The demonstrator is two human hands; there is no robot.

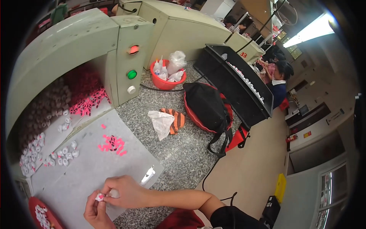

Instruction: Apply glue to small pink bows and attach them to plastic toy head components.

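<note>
Low in the view, my left hand (95, 212) pinches a small white piece (99, 197) with a pinkish-red mark on its face. The fingers of my right hand (127, 191) are closed on the same piece from the other side. Both hands are above a white sheet (85, 162) on the worktop. Just beyond my right wrist lies a small white bottle (148, 174) with a narrow tip. Farther off on the sheet are a loose heap of pink strips (112, 145) with dark spots and several small white rounded pieces (63, 155).
A pale green machine (131, 61) with a glowing opening stands at left, more pieces inside. On the speckled worktop (177, 164) are a red basket (164, 82) of bottles, a cloth (160, 124), a black bag (204, 107) and a black trough (236, 84). A red bowl (34, 202) sits lower left.
</note>
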